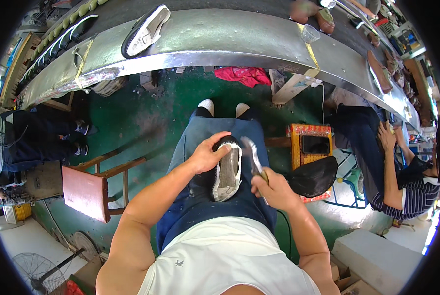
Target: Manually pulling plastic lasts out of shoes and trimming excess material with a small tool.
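Head view looks down onto my lap, where my left hand (206, 155) has its grip pressed onto the toe end of a black shoe (227, 169), thumb and fingers curled over its rim, holding it sole-up on my thighs. The shoe's white-edged sole faces me, its heel toward my belly. My right hand (275, 189) is closed around the handle of a metal tool (252, 155), whose bright blade angles up and left, its tip just beside the shoe's right edge; I cannot tell if it touches the sole. Under the shoe lie my blue trousers (215, 211), and my white-toed feet (222, 107) rest on the green floor (151, 123) ahead. Just right of my knee stands a small orange-and-yellow stool (312, 135) with a black cap-like thing (312, 177) leaning against it. To my left is a wooden chair (89, 189). Beyond my feet runs a long curved metal surface (220, 42) carrying another black-and-white shoe (146, 30), sole up. A red cloth (244, 75) lies under it. At the far right another person (397, 177) in a striped top sits working.
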The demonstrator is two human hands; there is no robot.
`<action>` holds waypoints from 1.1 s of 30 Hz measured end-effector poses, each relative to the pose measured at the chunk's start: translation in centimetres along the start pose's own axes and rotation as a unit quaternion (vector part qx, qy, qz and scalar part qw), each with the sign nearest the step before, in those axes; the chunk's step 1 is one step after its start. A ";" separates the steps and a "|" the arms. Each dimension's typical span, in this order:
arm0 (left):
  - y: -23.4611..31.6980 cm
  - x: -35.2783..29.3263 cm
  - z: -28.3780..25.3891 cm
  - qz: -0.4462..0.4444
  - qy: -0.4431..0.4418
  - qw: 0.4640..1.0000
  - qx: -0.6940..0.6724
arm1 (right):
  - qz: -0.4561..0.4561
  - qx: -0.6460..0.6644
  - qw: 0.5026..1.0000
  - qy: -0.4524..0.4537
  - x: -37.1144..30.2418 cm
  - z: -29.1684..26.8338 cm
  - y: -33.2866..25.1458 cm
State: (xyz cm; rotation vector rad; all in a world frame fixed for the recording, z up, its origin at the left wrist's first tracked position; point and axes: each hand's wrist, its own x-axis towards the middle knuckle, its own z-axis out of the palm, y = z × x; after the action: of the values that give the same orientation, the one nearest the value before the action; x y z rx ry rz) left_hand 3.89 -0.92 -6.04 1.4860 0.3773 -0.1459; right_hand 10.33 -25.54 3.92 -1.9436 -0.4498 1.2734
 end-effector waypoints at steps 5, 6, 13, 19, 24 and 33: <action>-0.5 0.5 0.0 -0.012 -0.055 0.998 0.026 | -0.075 -0.097 0.986 0.109 3.4 0.1 1.4; -1.9 0.6 -0.1 -0.012 -0.054 0.998 0.026 | 0.019 -0.037 0.999 0.024 3.5 -0.3 1.3; -2.1 -1.0 0.8 -0.029 -0.077 0.996 -0.019 | -0.065 -0.094 0.965 0.234 3.9 1.5 3.8; -2.0 -3.1 2.1 -0.072 -0.042 0.994 0.075 | -0.010 -0.085 0.970 0.226 7.4 2.0 4.6; -1.9 -3.5 1.4 -0.110 -0.139 0.977 -0.120 | -0.068 -0.094 0.960 0.253 6.6 1.1 6.9; -5.5 -7.5 2.7 -0.094 -0.120 0.988 0.009 | -0.216 -0.288 0.933 0.021 -1.8 -0.5 5.7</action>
State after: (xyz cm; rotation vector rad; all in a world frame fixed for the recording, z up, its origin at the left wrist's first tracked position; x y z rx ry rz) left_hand -4.44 -5.05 -8.63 1.4302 0.3210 -0.4755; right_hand 9.39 -30.60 0.86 -2.1573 -1.2660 0.8626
